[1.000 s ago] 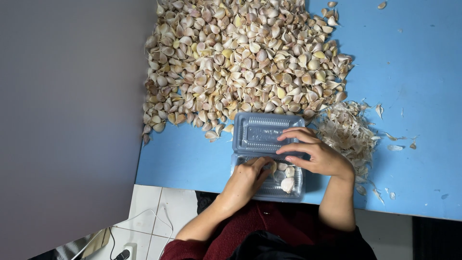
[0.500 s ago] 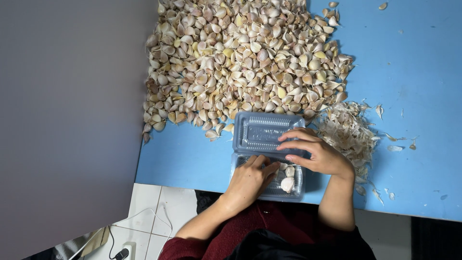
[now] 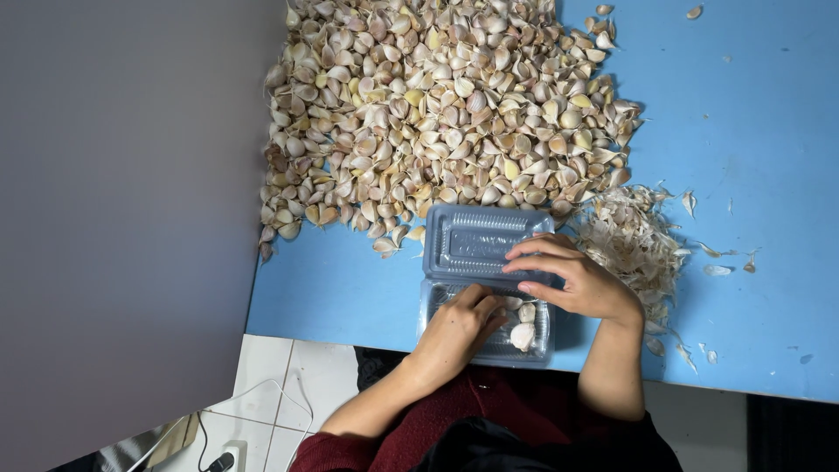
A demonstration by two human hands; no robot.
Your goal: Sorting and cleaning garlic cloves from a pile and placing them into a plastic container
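Left hand (image 3: 459, 328) now deeper in clear box (image 3: 489, 293) at table edge (image 3: 350, 328).

Clear hinged box (image 3: 486, 293) open at the table's (image 3: 752, 114) near edge. Left hand (image 3: 456, 328) inside the tray half among peeled cloves (image 3: 523, 335). Right hand (image 3: 577, 280) resting on the lid. Garlic pile (image 3: 437, 114) toward far edge; skins (image 3: 631, 240) right of box.

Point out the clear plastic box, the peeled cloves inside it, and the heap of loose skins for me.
Clear plastic box (image 3: 476, 238): head view, on the open lid's ribbed top.
Peeled cloves (image 3: 523, 336): head view, on the largest white clove in the tray.
Heap of loose skins (image 3: 631, 240): head view, on the middle of the pile, right of the box.
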